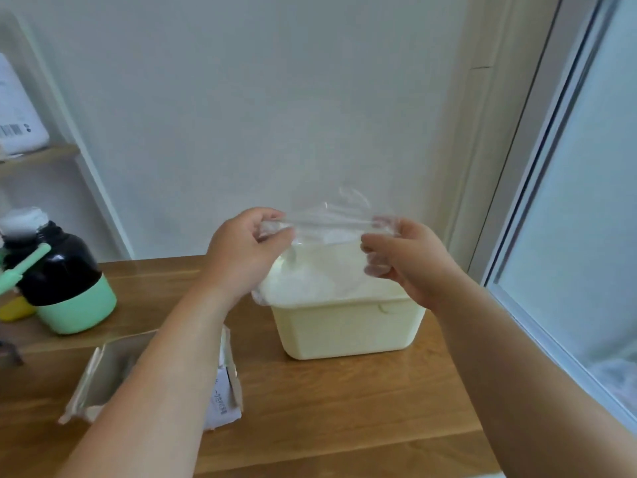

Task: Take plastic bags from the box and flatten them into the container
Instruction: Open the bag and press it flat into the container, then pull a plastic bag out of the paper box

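Centre frame: my left hand (241, 251) and right hand (412, 267) each pinched the bag (331, 223), stretched taut above the container (348, 334), presumably to flatten it.

Box (107, 374) mouth partly behind left forearm (165, 374)

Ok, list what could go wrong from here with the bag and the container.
1. The clear bag is pulled taut between the left hand and right hand; the thin film may tear or slip free.
2. The packed bags bulge over the left rim of the container, so pressing another in may push some out.
3. The left forearm hangs over the open box and could knock it.
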### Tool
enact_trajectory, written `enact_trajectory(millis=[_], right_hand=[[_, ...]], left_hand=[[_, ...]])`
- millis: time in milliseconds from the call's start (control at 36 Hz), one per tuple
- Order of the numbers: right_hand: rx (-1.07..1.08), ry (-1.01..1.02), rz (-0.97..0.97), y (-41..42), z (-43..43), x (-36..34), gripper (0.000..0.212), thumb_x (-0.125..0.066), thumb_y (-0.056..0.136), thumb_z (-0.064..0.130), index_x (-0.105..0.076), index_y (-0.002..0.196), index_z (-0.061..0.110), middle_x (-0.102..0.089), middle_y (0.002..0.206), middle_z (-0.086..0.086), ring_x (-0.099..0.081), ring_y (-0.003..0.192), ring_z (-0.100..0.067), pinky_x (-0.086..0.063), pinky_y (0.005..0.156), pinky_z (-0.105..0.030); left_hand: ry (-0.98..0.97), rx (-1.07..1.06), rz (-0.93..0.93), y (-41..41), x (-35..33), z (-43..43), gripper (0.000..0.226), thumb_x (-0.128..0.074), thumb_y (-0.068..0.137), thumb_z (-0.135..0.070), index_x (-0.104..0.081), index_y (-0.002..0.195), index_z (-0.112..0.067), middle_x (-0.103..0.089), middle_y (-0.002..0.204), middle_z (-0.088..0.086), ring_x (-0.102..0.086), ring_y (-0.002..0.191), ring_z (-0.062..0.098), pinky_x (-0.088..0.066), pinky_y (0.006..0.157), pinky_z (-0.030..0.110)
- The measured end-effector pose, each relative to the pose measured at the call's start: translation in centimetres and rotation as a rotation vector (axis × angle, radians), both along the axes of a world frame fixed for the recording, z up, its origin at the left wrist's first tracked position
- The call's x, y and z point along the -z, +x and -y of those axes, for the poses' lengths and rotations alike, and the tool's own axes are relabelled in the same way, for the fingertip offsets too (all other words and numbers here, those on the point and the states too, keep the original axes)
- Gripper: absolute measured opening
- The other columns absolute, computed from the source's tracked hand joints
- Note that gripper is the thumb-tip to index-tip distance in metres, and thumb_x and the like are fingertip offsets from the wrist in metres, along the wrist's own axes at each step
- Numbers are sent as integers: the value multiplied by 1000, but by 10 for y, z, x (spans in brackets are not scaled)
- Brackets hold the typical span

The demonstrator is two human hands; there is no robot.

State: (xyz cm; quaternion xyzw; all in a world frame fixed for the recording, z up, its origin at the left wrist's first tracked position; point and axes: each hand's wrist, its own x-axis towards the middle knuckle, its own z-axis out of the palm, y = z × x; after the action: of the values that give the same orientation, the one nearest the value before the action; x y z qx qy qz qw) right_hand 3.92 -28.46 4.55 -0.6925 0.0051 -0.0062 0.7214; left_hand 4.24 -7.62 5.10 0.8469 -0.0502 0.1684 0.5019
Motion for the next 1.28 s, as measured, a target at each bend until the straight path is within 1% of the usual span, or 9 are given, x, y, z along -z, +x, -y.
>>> enact_trajectory(millis=[111,222,361,500,611,750,861,1000,1278], right_hand=[[-26,46,-105,1,4,-3,16,-62,89,15,-57,101,5,-60,82,-11,-51,55,-16,-58,71,-42],[-19,87,-182,7,5,-6,23,-63,88,25,-57,99,6,-57,79,-11,-47,50,-19,-56,67,-41],[48,238,-247,20,6,-5,13,-45,91,6,-54,82,7,-49,63,-7,-41,45,-17,-55,60,-36],[217,351,-284,34,12,10,20,-41,95,-2,-48,78,5,-48,64,-11,-47,40,-17,-55,60,-37],[219,93,-286,45,18,22,21,-42,93,-4,-44,76,9,-50,75,-11,-53,59,-21,-52,54,-28],[216,-455,-246,52,21,25,16,-42,86,-5,-45,97,6,-48,80,-9,-58,78,-27,-50,63,-33],[165,-966,-50,43,23,20,60,-40,84,-7,-23,140,7,-49,81,-8,-49,68,-18,-37,52,-24],[32,-1511,227,36,21,13,64,-44,83,1,-36,141,27,-38,140,-1,-37,127,-25,-27,102,-35],[-464,-1338,-287,60,18,29,70,-70,81,34,-40,143,18,-46,141,2,-47,127,-21,-40,103,-33]], left_hand=[[-3,-36,69,12,-9,1,15,-70,86,-29,-71,89,-15,-70,86,-10,-63,82,12,-47,78,29],[-35,2,66,24,-11,4,57,-67,76,-48,-58,79,8,-63,81,-1,-51,75,15,-37,70,30],[-100,-52,45,39,-5,19,31,-67,88,-37,-60,101,-10,-63,115,7,-55,93,9,-42,80,25],[144,-252,327,37,21,32,56,-66,83,-41,-50,130,-15,-42,135,6,-38,126,21,-29,103,26],[416,-83,539,36,31,43,34,-54,83,-39,-69,106,-19,-59,113,3,-51,107,23,-30,90,24],[758,376,-70,42,35,57,37,-56,95,-40,-59,130,-28,-51,140,-11,-46,129,11,-38,106,32],[822,393,-376,52,38,60,68,-65,87,-49,-38,147,-31,-37,152,-12,-36,140,14,-33,113,37],[963,432,-494,60,41,64,74,-62,90,-43,-24,152,-32,-30,157,-8,-32,142,19,-31,113,32],[1049,414,-509,70,51,63,65,-59,90,-21,-34,148,-36,-42,149,-8,-43,133,21,-38,106,38]])
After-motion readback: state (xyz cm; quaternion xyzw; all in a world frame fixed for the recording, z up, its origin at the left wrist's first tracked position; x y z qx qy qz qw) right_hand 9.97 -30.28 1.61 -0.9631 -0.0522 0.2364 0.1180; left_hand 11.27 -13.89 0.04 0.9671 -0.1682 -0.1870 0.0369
